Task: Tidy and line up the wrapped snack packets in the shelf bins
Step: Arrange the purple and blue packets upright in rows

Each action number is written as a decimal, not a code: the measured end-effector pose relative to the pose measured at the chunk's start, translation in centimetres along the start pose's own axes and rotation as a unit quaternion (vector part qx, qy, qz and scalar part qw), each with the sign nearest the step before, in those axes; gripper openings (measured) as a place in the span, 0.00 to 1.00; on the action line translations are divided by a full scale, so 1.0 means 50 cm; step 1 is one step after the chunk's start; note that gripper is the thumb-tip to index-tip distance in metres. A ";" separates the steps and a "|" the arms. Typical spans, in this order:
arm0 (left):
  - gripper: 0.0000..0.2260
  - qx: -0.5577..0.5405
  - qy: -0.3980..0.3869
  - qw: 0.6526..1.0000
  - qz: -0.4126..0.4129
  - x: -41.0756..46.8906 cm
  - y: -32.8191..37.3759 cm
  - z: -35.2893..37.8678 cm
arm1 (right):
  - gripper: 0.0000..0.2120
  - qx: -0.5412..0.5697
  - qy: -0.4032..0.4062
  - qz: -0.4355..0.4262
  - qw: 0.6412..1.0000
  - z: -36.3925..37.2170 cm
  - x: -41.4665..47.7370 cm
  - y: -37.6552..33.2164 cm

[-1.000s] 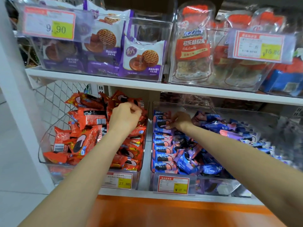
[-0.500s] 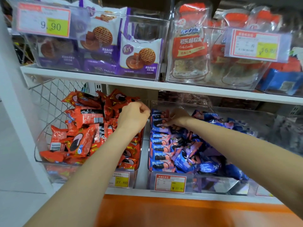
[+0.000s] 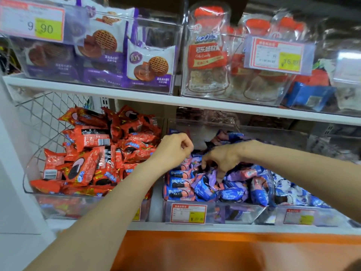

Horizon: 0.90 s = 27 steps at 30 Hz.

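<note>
Two dozen or so blue-and-purple packets [image 3: 234,184] are heaped loosely in the middle bin [image 3: 242,214] on the lower shelf. Along its left wall a lined-up row [image 3: 178,182] has been stacked flat, labels facing forward, presumably so that the brand can be read from the aisle.

The right hand [image 3: 220,159] is set over the heap just beside that row, its fingers [image 3: 219,176] bent down and apart among the wrappers. Whether a packet is pinched cannot be told. The left hand [image 3: 173,151] is held above the bin's rear left corner with fingers curled together. Whether anything is gripped cannot be told, but it is probably placed there to steady the back of the row. The tidying is judged to be partly done, since most of the heap is still unsorted.

Red packets [image 3: 93,159] are piled untidily in the left bin [image 3: 58,208], against a wire mesh panel [image 3: 45,118]. A price tag [image 3: 188,213] is clipped to the middle bin's front. On the shelf above, waffle biscuit packs [image 3: 150,63] and cola candy bags [image 3: 209,55] are stood upright in clear bins.
</note>
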<state>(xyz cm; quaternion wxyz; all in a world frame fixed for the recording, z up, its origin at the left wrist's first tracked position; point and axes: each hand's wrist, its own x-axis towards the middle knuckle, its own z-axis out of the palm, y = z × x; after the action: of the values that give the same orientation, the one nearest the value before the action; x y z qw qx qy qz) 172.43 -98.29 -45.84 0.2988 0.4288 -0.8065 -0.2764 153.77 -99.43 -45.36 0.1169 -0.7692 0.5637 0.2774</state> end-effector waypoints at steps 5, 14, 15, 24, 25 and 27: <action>0.08 -0.006 -0.039 0.997 -0.067 0.005 0.002 0.015 | 0.32 0.125 0.173 -0.039 0.976 -0.026 -0.056 0.008; 0.05 -0.354 -0.124 0.912 -0.165 -0.004 0.046 0.053 | 0.39 0.316 0.360 -0.116 0.870 0.046 -0.142 -0.018; 0.04 -0.327 -0.109 0.925 -0.157 -0.002 0.044 0.057 | 0.38 0.361 0.354 -0.119 0.854 0.051 -0.147 -0.013; 0.03 -0.256 -0.138 0.953 -0.085 -0.004 0.017 0.035 | 0.14 0.521 0.452 -0.072 0.720 0.086 -0.139 0.042; 0.03 -0.253 -0.146 0.953 -0.081 -0.005 0.016 0.033 | 0.13 0.522 0.449 -0.074 0.721 0.087 -0.139 0.040; 0.02 -0.250 -0.161 0.952 -0.076 -0.010 0.017 0.031 | 0.11 0.522 0.443 -0.078 0.725 0.091 -0.138 0.033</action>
<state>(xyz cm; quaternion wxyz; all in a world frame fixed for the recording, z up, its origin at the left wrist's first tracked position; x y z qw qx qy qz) 171.11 -97.18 -46.41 0.2407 0.3507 -0.7138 -0.5564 149.45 -92.20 -44.99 0.2584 -0.6636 0.5449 -0.4426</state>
